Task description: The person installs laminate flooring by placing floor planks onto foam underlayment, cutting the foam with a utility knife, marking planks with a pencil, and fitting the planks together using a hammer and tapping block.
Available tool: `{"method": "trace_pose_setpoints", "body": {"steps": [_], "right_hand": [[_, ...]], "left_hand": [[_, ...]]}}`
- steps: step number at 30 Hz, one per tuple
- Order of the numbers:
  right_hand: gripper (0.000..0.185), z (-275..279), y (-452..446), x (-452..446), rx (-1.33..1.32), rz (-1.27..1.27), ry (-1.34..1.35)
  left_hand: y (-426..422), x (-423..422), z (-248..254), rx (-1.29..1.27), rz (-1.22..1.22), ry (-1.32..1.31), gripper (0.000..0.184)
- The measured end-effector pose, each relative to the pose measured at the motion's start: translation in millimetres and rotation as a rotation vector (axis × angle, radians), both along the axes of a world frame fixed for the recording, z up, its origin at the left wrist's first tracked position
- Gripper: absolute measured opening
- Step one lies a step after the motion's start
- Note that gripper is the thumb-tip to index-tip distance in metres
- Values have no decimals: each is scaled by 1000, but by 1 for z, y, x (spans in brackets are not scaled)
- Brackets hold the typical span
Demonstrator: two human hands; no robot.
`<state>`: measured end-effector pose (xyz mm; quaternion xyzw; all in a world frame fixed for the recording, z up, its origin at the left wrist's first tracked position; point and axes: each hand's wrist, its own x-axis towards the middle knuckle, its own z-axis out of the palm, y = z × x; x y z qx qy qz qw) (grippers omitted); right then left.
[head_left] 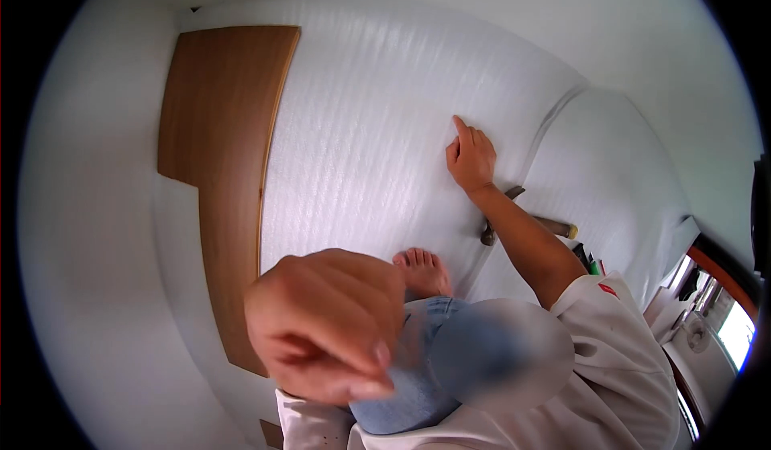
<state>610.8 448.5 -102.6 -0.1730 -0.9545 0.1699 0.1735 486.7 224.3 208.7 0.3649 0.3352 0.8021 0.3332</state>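
Observation:
My left hand [325, 321] is raised close to the camera, with its fingers curled and the thumb against the index finger. Whatever it may hold is hidden. My right hand [472, 157] is stretched forward over the white foam sheet [361, 145], index finger extended and the others loosely bent. Nothing shows in it, and I cannot tell whether the fingertip touches the sheet. Beneath my right forearm lies a claw hammer [488, 232], partly covered, its handle [560, 228] pointing right.
Brown wood-look floor boards [229, 113] run along the left side, beside a white wall [88, 193]. My bare foot [423, 272] rests on the foam. A seam in the sheet [554, 117] crosses at right. Small black and green items [593, 264] lie by my right sleeve.

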Motion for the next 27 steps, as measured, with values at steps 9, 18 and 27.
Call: {"method": "trace_pose_setpoints", "body": {"steps": [9,18,27], "right_hand": [[44,2,-2,0,5,-16,6],[45,1,-1,-1,56,16,-27],[44,2,-2,-3,16,27,12]], "left_hand": [[-149,39,-174,-1794,657,656,18],[-258,13,-233,-2124,652,444,33],[-268,-1,-254,-2155,532,438,35]]}}
